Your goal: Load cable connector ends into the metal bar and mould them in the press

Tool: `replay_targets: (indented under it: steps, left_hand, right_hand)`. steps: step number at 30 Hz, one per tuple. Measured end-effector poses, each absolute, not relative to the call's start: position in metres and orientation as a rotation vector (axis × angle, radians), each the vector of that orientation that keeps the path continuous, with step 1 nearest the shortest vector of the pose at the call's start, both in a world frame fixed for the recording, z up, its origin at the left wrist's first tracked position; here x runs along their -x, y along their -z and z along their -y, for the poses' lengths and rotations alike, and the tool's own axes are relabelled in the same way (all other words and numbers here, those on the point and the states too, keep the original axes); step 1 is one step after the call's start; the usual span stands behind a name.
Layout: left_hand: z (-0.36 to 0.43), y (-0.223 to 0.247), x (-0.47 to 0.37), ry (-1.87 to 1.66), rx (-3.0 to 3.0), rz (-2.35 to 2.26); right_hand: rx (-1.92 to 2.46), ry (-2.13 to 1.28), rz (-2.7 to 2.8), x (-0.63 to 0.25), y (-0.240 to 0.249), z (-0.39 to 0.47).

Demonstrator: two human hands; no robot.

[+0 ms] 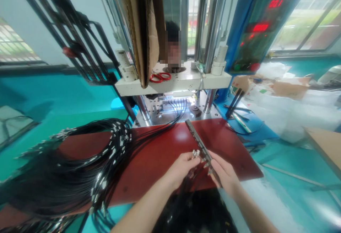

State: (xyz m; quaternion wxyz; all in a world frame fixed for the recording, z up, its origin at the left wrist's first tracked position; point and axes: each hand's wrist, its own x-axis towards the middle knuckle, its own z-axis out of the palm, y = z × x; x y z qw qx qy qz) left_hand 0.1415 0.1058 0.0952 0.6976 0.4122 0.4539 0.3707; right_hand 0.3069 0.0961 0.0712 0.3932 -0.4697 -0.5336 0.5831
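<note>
My left hand (183, 167) is closed around a few cable ends with silvery metal connectors (196, 153), held beside the bar. A long dark metal bar (197, 137) with notches along it lies slantwise over the board's front edge. My right hand (223, 171) grips the near end of this bar from the right, thumb side up. More small connectors (206, 164) show at the bar's left side, between my hands. Dark cables run down from them toward my lap, partly hidden by my left hand.
A press with a white plate (176, 85) stands ahead, red scissors (160, 77) on it. Several cables lead into its lit lower bed. A large coil of black cables (106, 154) covers the left of the red-brown board (165, 144). A blue control box (253, 26) stands right.
</note>
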Motion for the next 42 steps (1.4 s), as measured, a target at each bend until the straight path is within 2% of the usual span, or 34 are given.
replay_targets:
  steps: [8, 27, 37, 42]
  left_hand:
    - [-0.11, -0.098, -0.13, -1.072, -0.741, -1.02]
    - [-0.11, -0.097, -0.147, -0.946, -0.761, -1.116]
    - [-0.113, -0.083, -0.134, -1.272, -0.937, -1.247]
    - [-0.112, -0.09, -0.133, -1.015, -0.997, -1.189]
  right_hand:
    - [1.196, -1.554, 1.348, -0.307, -0.066, -0.094]
    - [1.216, -1.497, 1.567, -0.308, -0.066, -0.095]
    - [1.264, -1.529, 1.333, -0.305, -0.076, -0.095]
    - [1.236, -1.534, 1.404, -0.305, -0.072, -0.096]
